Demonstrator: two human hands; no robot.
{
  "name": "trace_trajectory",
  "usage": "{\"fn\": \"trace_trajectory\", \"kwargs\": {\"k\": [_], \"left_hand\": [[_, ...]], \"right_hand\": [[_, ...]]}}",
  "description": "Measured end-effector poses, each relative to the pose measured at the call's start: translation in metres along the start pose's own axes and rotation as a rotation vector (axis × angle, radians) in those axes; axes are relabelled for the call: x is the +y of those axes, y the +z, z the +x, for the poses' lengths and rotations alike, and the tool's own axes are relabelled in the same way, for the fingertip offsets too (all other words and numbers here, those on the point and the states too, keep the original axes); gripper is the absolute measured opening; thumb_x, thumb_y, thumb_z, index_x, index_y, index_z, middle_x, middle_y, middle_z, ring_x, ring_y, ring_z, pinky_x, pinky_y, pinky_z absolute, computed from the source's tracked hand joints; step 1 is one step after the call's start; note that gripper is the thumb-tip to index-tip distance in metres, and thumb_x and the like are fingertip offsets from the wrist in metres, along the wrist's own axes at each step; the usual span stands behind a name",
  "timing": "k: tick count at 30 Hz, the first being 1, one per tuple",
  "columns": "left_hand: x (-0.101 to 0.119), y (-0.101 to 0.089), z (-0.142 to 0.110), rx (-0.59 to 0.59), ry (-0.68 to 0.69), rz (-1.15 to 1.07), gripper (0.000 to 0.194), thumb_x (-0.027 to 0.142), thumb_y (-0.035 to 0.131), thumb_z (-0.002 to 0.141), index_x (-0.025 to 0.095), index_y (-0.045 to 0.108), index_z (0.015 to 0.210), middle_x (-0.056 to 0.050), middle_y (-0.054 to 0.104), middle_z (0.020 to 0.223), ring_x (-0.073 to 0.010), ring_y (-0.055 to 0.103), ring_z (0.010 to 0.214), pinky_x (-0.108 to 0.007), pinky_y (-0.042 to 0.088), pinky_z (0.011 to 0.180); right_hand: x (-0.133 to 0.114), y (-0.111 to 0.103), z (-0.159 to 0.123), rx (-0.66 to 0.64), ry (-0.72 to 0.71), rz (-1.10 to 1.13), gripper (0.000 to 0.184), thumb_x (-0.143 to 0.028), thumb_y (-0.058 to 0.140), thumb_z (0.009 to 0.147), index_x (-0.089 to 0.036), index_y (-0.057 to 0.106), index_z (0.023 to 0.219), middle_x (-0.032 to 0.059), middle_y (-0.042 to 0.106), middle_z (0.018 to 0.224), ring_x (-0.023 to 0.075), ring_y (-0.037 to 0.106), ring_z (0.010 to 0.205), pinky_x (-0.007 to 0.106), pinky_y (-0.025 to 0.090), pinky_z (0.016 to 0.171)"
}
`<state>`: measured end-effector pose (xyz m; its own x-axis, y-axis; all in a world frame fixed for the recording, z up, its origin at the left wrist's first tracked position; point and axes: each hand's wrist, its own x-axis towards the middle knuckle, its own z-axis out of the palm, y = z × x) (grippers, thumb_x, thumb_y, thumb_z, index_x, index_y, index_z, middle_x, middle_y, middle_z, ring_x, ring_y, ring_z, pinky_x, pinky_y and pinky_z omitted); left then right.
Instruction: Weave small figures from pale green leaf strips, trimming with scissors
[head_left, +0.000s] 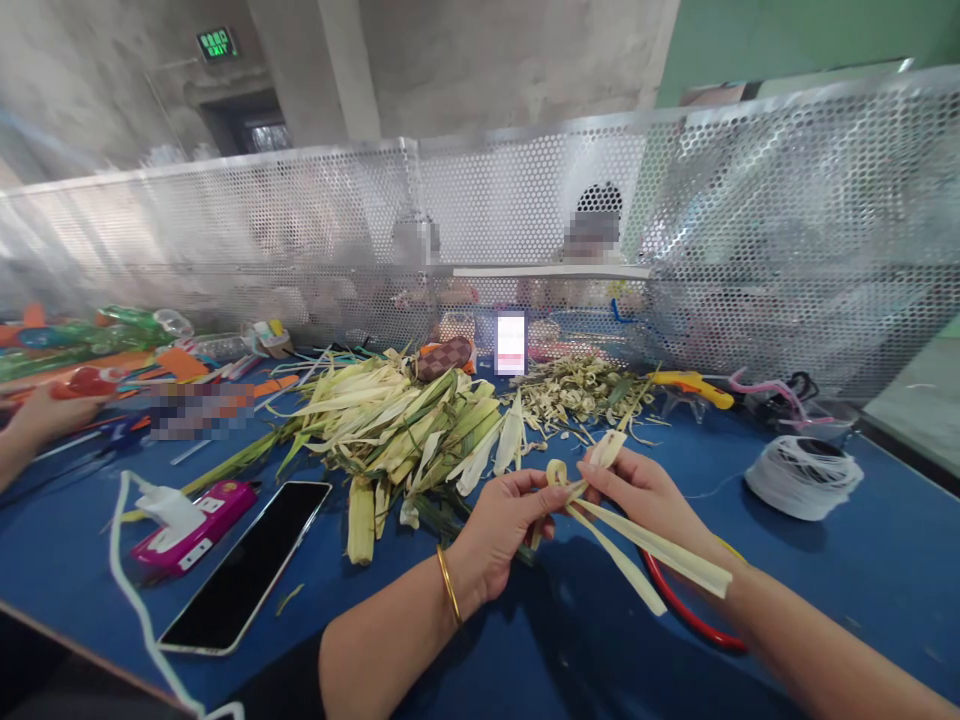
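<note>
Pale corn husk strips [652,540] are pinched between my two hands, with a small loop at the top and two long ends hanging to the lower right. My left hand [517,510], with a gold bangle at the wrist, grips them below the loop. Fingers of my right hand [634,485] close on a wider piece of husk just beside it. A large heap of green and cream corn husks [405,410] lies beyond my left hand. Behind my right hand is a pile of small curled husk scraps [585,390].
A black phone [247,565] and a magenta power strip [196,530] with a white cable lie at left. White string [804,478], a yellow-handled tool [694,385] and a red ring [682,605] are at right. Perforated metal panels [510,200] stand behind; another person's hand [56,410] is far left.
</note>
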<state>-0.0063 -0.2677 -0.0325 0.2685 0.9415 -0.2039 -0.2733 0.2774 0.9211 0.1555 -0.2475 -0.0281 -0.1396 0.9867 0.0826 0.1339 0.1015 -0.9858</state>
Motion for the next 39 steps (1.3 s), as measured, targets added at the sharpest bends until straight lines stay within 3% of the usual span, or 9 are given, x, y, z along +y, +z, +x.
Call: {"fn": "trace_trajectory", "kwargs": {"k": [6,10,16,18,21,25,32,39], "left_hand": [[-0.003,0.001,0.001,0.06,0.112,0.094,0.032,0.036,0.08,0.054,0.012,0.069,0.071,-0.001,0.064,0.064,-0.005,0.046,0.048,-0.019,0.037,0.049],[-0.005,-0.006,0.008,0.183,0.052,-0.077,0.027,0.034,0.079,0.055,0.013,0.066,0.066,-0.001,0.063,0.062,-0.0067,0.053,0.051,-0.018,0.04,0.052],[-0.003,-0.008,0.01,0.218,-0.028,-0.146,0.028,0.033,0.079,0.056,0.014,0.063,0.067,-0.002,0.065,0.062,-0.0097,0.059,0.053,-0.021,0.046,0.057],[-0.003,-0.006,0.008,0.197,-0.006,-0.116,0.028,0.034,0.079,0.056,0.013,0.064,0.068,-0.002,0.066,0.062,-0.0099,0.06,0.053,-0.021,0.047,0.057],[-0.004,-0.003,0.005,0.155,0.041,-0.05,0.029,0.035,0.079,0.056,0.013,0.068,0.071,-0.003,0.067,0.064,-0.0101,0.06,0.055,-0.021,0.046,0.057],[-0.004,0.0,0.004,0.126,0.113,0.027,0.027,0.035,0.078,0.058,0.013,0.071,0.071,-0.003,0.067,0.064,-0.0096,0.059,0.056,-0.021,0.047,0.06],[-0.002,0.0,0.003,0.156,0.148,0.059,0.019,0.029,0.077,0.059,0.013,0.071,0.067,-0.001,0.067,0.062,-0.0086,0.055,0.054,-0.021,0.047,0.059],[-0.004,0.0,0.003,0.161,0.162,0.052,0.019,0.025,0.072,0.063,0.013,0.073,0.077,-0.002,0.07,0.068,-0.0113,0.06,0.06,-0.023,0.049,0.063]], "right_hand": [[0.011,0.008,0.002,-0.026,0.169,0.022,0.034,-0.05,0.067,0.064,-0.019,0.055,0.066,-0.0039,0.053,0.046,0.0118,0.05,0.04,0.025,0.037,0.042],[0.004,0.009,-0.004,-0.068,0.18,0.136,0.039,-0.05,0.07,0.063,-0.017,0.06,0.082,0.0006,0.064,0.064,0.0137,0.057,0.051,0.028,0.047,0.052],[-0.001,0.006,-0.009,-0.061,-0.136,-0.062,0.033,-0.039,0.07,0.069,-0.021,0.066,0.097,0.0011,0.066,0.072,0.0158,0.059,0.063,0.028,0.048,0.058],[0.0,0.006,-0.01,-0.018,-0.273,-0.104,0.021,-0.039,0.067,0.074,-0.021,0.07,0.084,0.0036,0.068,0.078,0.0157,0.059,0.064,0.029,0.048,0.06],[0.0,0.007,-0.012,0.098,-0.363,-0.111,0.023,-0.041,0.062,0.079,-0.02,0.067,0.071,0.0053,0.067,0.079,0.016,0.059,0.064,0.029,0.048,0.061],[-0.005,0.011,-0.014,0.14,-0.196,0.002,0.029,-0.047,0.058,0.08,-0.019,0.063,0.083,-0.0014,0.057,0.057,0.0142,0.053,0.054,0.027,0.044,0.057],[-0.007,0.007,-0.01,-0.089,-0.018,-0.188,0.034,-0.048,0.054,0.077,-0.022,0.046,0.057,-0.0054,0.041,0.047,0.0112,0.039,0.046,0.024,0.032,0.048],[-0.004,0.007,-0.01,-0.072,-0.046,-0.351,0.028,-0.038,0.047,0.073,-0.022,0.042,0.05,-0.0024,0.043,0.054,0.0128,0.041,0.051,0.026,0.032,0.05]]}}
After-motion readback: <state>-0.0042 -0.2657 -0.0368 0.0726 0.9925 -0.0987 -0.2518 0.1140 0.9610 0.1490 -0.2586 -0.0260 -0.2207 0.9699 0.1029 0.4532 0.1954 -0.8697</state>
